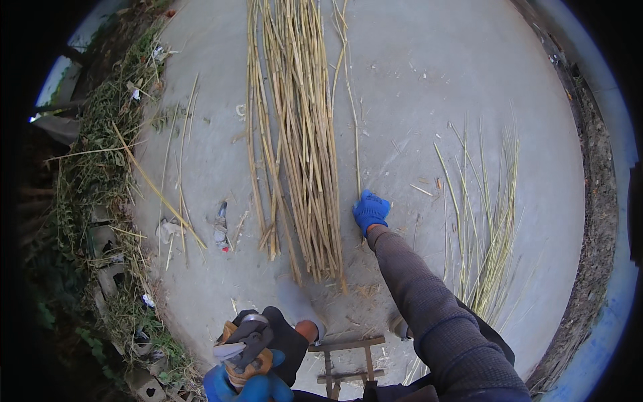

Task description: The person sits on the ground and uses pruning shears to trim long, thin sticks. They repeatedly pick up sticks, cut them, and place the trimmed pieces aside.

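My right arm stretches forward, and my right hand (372,211), in a blue knit glove, is closed on the near end of a thin cane stalk (353,120) lying on the concrete. Just left of it lies a long bundle of yellow-brown canes (301,134), their near ends uneven. At the lower left, close to my body, my left hand (258,388) wears a blue glove, its fingers bent around something. Grey and tan wrapped material (251,342) with a pale flat piece shows above those fingers; its kind cannot be made out.
Thin greenish stalks (485,248) lie loosely at the right. A small wooden frame (348,362) is between my feet, near a grey shoe (298,305). At the left are a loose cane (157,191), a crumpled plastic bottle (221,228) and a weedy edge (107,147) with hollow blocks.
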{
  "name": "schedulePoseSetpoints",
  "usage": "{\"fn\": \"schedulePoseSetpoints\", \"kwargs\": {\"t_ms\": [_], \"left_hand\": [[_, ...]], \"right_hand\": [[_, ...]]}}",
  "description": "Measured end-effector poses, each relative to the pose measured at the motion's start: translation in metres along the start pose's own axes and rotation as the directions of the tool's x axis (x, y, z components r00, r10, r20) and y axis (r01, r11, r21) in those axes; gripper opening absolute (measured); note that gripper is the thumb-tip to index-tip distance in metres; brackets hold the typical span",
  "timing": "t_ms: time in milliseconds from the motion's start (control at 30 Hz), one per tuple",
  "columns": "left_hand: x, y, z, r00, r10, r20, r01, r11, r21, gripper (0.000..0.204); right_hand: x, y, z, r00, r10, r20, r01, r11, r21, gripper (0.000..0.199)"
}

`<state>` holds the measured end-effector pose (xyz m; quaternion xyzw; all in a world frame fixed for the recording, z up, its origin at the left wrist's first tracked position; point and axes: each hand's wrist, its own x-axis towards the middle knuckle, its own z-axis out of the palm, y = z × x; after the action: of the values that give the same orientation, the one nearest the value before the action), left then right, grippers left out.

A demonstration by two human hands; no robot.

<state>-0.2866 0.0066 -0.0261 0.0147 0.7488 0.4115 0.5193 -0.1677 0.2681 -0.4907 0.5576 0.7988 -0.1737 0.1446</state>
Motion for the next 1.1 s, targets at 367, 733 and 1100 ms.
{"fn": "schedulePoseSetpoints", "kwargs": {"t_ms": [367,733,1100], "left_hand": [[-0.012,-0.022,-0.01,0.966,0.244,0.08,-0.242,0.97,-0.033,0.035],[0.003,-0.046,-0.016,0.892,0.447,0.065,-0.423,0.877,-0.229,0.032],[-0.008,-0.075,0.015,0.861,0.48,0.167,-0.468,0.877,-0.107,0.031]], "right_hand": [[-0.115,0.099,-0.106,0.89,-0.281,0.358,-0.035,0.741,0.671,0.033],[-0.407,0.177,-0.351,0.803,-0.449,0.392,-0.211,0.4,0.892,0.032],[-0.51,0.193,-0.318,0.895,-0.423,0.14,-0.033,0.251,0.968,0.033]]}}
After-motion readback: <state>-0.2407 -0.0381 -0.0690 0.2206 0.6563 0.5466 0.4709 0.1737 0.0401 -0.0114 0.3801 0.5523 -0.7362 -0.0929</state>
